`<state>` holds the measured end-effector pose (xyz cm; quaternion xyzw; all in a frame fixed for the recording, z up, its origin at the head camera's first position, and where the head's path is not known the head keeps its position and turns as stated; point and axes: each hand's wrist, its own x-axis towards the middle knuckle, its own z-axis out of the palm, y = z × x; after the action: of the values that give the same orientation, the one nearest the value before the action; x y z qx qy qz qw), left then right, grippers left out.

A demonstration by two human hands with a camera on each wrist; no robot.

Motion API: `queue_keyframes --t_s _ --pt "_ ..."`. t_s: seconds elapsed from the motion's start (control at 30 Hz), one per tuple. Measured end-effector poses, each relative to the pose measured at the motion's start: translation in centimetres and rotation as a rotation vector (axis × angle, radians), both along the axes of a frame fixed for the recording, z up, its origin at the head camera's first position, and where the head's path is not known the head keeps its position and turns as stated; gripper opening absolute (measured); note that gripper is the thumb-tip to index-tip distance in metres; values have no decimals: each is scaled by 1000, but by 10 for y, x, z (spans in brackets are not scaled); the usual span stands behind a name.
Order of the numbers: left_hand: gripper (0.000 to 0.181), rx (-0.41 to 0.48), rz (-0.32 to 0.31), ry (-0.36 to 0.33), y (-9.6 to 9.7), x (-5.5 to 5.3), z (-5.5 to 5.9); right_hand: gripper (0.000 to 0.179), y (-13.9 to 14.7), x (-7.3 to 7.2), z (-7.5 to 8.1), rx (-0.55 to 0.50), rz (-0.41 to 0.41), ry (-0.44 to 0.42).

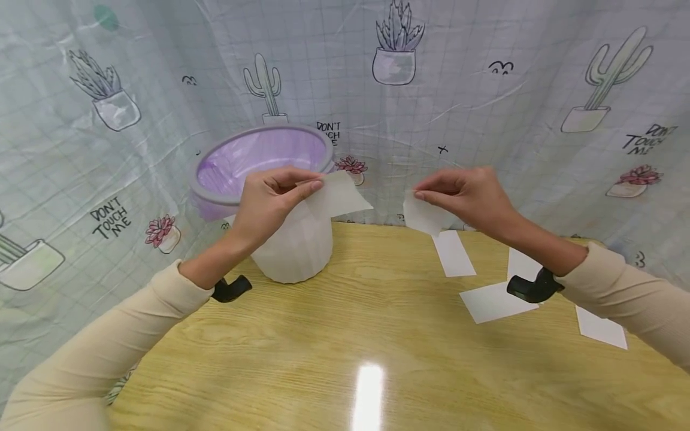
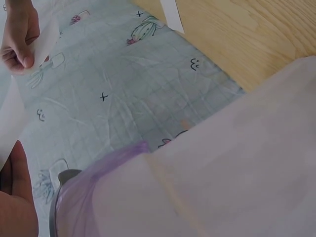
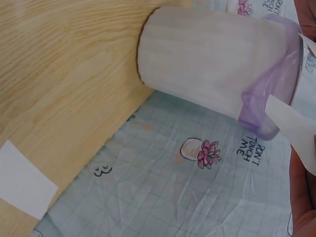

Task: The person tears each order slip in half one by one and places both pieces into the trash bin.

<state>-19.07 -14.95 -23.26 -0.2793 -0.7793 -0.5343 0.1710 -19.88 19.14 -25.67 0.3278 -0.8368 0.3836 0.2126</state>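
In the head view my left hand (image 1: 272, 194) pinches a piece of white paper (image 1: 345, 196) between thumb and fingers, in front of a white trash bin (image 1: 296, 251) lined with a purple bag (image 1: 264, 152). Farther right, my right hand (image 1: 466, 191) pinches another piece of white paper (image 1: 423, 215). The two pieces are apart, with a gap between the hands. Both hands are raised above the table. The left wrist view catches the left hand (image 2: 17, 192) and its paper (image 2: 10, 121) at the edge. In the right wrist view, paper (image 3: 294, 126) partly covers the right hand.
Several white paper slips lie on the wooden table (image 1: 323, 335) at the right, among them one slip (image 1: 453, 254) near the back edge and another slip (image 1: 498, 301) nearer the front. A cactus-patterned curtain (image 1: 458, 120) hangs behind the table and along its left side.
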Motion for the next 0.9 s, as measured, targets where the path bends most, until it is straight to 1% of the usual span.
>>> queue_keyframes --t_s 0.13,0.37,0.53,0.67,0.77,0.9 --pt "14 5 33 15 -4 -2 4 14 0 -1 2 0 10 2" --pt "14 0 36 46 -8 -2 12 14 -2 2 5 -28 14 9" --pt "13 -10 62 69 -12 -2 18 14 -6 2 7 -48 17 11" --pt "14 15 68 91 -14 -2 24 12 -12 0 8 -44 -12 19" --pt "14 52 59 103 -17 -2 27 11 -17 -2 10 -42 -31 24" --pt "13 76 58 127 -21 -3 30 11 -21 -4 11 -68 -10 2"
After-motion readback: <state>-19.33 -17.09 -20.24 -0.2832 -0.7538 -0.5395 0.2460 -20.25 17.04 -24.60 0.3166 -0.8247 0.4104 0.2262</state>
